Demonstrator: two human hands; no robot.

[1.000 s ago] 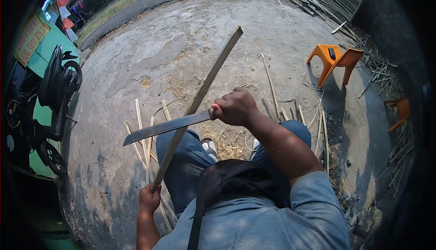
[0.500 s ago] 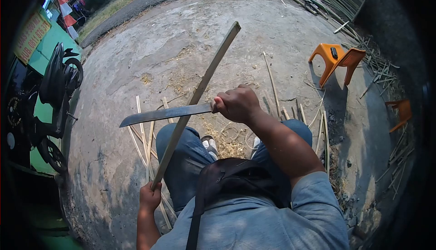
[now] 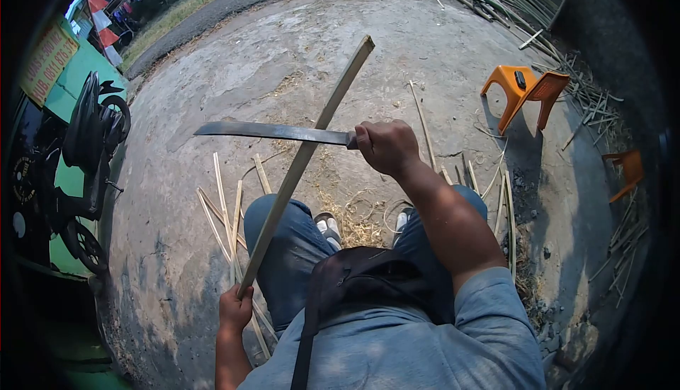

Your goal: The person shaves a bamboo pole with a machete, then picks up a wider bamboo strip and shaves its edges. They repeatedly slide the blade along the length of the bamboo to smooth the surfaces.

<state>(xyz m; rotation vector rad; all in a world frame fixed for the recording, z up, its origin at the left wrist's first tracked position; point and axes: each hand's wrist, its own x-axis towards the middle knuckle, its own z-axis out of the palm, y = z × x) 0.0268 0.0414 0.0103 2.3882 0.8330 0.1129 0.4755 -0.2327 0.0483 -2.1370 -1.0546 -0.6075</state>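
Observation:
My left hand is wrapped round the lower end of a long bamboo strip, which slants up and away to the right past my left knee. In my right hand is the handle of a machete. Its long blade points left and crosses over the strip's upper half. Beneath, between my feet, lies a heap of pale shavings. Several split strips rest on the ground by my left leg.
An orange plastic chair with a small black object on it stands at the right, another orange chair beyond. Bamboo poles lie in a pile at the far right. A parked motorcycle is at the left. Concrete ground stretches ahead.
My right hand has moved the machete forward along the strip, farther from my body and slightly right. My left hand keeps its hold, with the strip almost unmoved.

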